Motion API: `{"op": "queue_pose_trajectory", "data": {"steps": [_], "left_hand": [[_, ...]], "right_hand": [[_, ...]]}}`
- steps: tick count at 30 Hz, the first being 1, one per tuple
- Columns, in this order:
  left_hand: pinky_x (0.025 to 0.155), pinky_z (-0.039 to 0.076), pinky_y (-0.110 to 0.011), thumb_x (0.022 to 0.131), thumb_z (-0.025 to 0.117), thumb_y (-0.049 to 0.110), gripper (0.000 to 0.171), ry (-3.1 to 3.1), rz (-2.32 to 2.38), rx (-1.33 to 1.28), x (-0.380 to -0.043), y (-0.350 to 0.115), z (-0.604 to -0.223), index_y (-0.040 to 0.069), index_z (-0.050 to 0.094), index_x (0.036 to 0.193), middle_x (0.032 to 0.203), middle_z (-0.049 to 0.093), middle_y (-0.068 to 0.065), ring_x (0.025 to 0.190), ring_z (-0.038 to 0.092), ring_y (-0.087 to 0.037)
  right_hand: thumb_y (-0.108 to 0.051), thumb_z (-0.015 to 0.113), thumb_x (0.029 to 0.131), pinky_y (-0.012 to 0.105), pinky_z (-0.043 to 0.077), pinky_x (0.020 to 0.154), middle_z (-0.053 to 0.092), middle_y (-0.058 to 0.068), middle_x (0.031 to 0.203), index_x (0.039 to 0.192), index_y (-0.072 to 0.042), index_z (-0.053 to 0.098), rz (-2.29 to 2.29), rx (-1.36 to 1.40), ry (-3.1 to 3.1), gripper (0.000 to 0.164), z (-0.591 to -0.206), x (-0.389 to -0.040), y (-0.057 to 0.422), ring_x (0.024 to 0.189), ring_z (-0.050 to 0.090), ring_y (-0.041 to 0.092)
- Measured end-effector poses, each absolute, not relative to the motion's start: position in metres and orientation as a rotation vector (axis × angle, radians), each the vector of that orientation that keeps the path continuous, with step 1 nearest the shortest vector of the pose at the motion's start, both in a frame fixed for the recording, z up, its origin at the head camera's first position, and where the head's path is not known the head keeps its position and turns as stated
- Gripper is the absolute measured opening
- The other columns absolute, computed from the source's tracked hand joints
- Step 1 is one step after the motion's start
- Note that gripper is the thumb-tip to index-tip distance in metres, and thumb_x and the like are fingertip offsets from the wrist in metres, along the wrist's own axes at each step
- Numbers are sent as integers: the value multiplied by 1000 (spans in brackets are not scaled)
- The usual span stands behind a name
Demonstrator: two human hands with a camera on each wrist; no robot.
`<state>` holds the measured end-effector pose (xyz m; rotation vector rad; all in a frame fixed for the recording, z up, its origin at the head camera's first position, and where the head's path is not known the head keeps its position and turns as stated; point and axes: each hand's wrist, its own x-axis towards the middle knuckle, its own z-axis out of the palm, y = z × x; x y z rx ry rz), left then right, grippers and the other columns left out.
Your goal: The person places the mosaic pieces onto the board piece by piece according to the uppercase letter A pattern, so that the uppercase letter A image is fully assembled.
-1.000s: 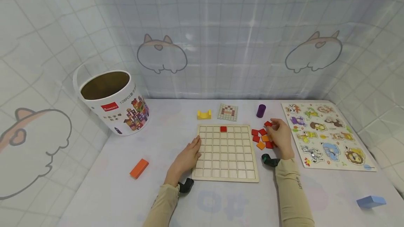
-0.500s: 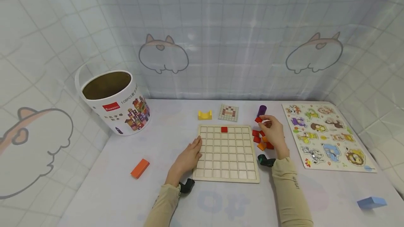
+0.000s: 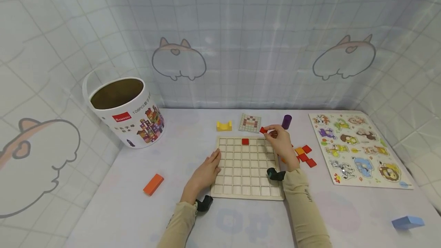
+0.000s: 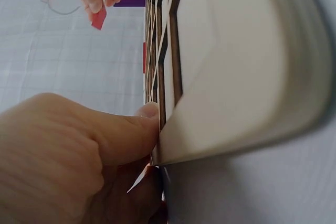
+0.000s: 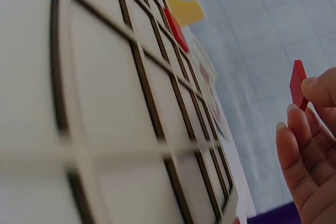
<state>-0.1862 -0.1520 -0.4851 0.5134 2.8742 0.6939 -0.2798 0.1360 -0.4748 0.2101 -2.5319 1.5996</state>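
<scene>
A wooden grid board [image 3: 246, 197] lies flat on the table, with one red square tile [image 3: 245, 141] in its far row. My left hand [image 3: 204, 173] rests along the board's left edge, fingers extended; up close in the left wrist view, its thumb [image 4: 123, 135] touches the rim. Above the board's far right corner, my right hand [image 3: 282, 144] pinches another red tile [image 5: 298, 85] between thumb and fingertips, held up off the surface. To the right of the board lie several loose red and orange tiles [image 3: 303, 157], partly hidden by the right hand and wrist.
Behind the board are a yellow arch block [image 3: 224, 126], a pattern card [image 3: 250, 123] and a purple cylinder [image 3: 286, 121]. An animal puzzle board [image 3: 358, 152] lies right, with a blue block [image 3: 408, 222] nearer. Left are an orange block [image 3: 153, 185] and a white bucket [image 3: 131, 118].
My right hand has lifted a red tile from the loose pile and moved left with it, over the board's far right corner. The left hand stays in place.
</scene>
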Motion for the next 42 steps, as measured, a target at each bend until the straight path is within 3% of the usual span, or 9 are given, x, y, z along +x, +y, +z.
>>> {"op": "queue_pose_trajectory", "data": {"steps": [6,10,17,21,25,42], "left_hand": [[122,23,-49,101,49,14,57,2880,676,507,-187,-152,-486,-4,27,150,161,20,-17,147,25,-34],[121,24,-49,101,49,14,56,2889,656,515,-187,-152,-487,-5,28,149,161,21,-18,147,26,-34],[121,24,-49,101,48,13,55,2888,644,521,-187,-150,-486,-6,29,149,160,21,-19,147,26,-34],[122,24,-49,101,47,14,55,2885,627,517,-188,-149,-486,-5,28,149,160,21,-18,147,26,-33],[122,24,-48,102,47,14,55,2883,615,507,-187,-149,-486,-5,27,150,161,20,-17,147,25,-33],[121,25,-49,101,48,13,56,2888,617,491,-185,-147,-485,-5,28,150,160,22,-18,147,26,-34]], "right_hand": [[-7,63,92,31,54,82,62,17,111,113,-2,65,1605,288,-2547,22,-477,-283,113,92,60,27],[-8,64,92,34,55,83,62,16,112,113,-3,65,1599,374,-2579,22,-480,-280,97,93,61,28],[-8,66,90,25,51,74,64,15,103,110,-4,67,1656,516,-2627,20,-491,-276,79,86,60,22],[-8,68,89,20,43,62,61,9,88,108,-6,68,1644,514,-2681,19,-497,-276,76,74,51,15],[-9,71,87,21,37,59,58,6,82,107,-8,70,1627,541,-2694,21,-501,-276,75,69,44,14],[-12,73,86,23,42,65,68,5,98,105,-14,73,1477,629,-2759,20,-507,-275,74,71,48,13]]}}
